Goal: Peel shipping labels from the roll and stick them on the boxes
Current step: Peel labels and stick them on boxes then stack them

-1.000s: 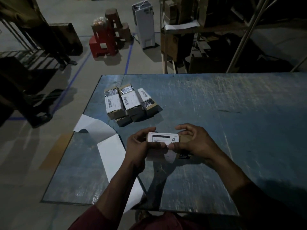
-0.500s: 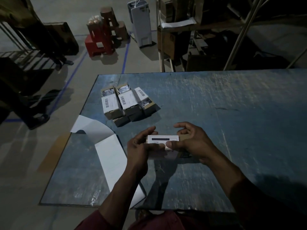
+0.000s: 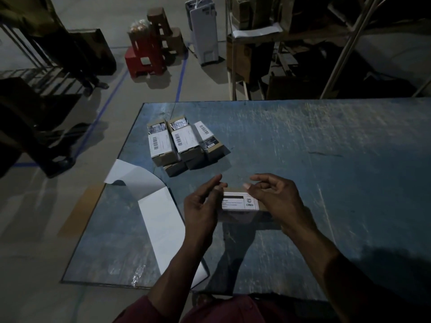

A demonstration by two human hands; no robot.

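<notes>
Labelled box (image 3: 240,201) between two loosely open hands, left (image 3: 203,206) and right (image 3: 277,199); five more boxes (image 3: 184,145) beyond.

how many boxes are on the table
6 visible: three labelled boxes in a row at the far left, two smaller boxes against their near side, one box between the hands. More may be hidden.

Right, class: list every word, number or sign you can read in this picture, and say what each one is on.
"CRED", under a small shield sign: on the label of the box between the hands.
Other lines on that label: too small to read.
Barcodes and print on the labels of the stacked boxes: too blurred to read.
Nothing else is legible.
</notes>
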